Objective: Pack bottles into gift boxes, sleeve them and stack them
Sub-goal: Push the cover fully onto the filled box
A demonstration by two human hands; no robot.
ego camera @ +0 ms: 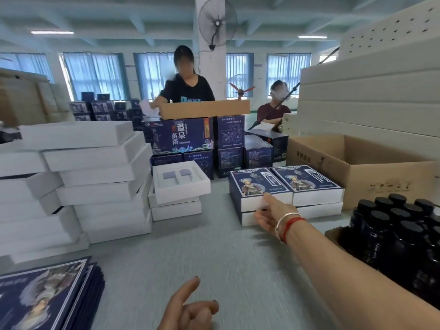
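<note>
Fingers (266, 206) of the right hand (273, 216) lay straight and loosely spread against the white front edge of the sleeved gift box (258, 189), topmost of a stack on the grey table (214, 246), left hand (190, 308) low, index out, other fingers curled, holding nothing, dark bottles (402, 234) well right of the fingers

My right arm (345, 265) is bare from elbow to wrist — no sleeve on it. Two things sit at the wrist: a plain silver bangle (284, 221) and, just behind it, a thin red string bracelet (291, 226). My left hand (190, 308) wears no ring or glove — its nails look dark, though they are blurred.
</note>
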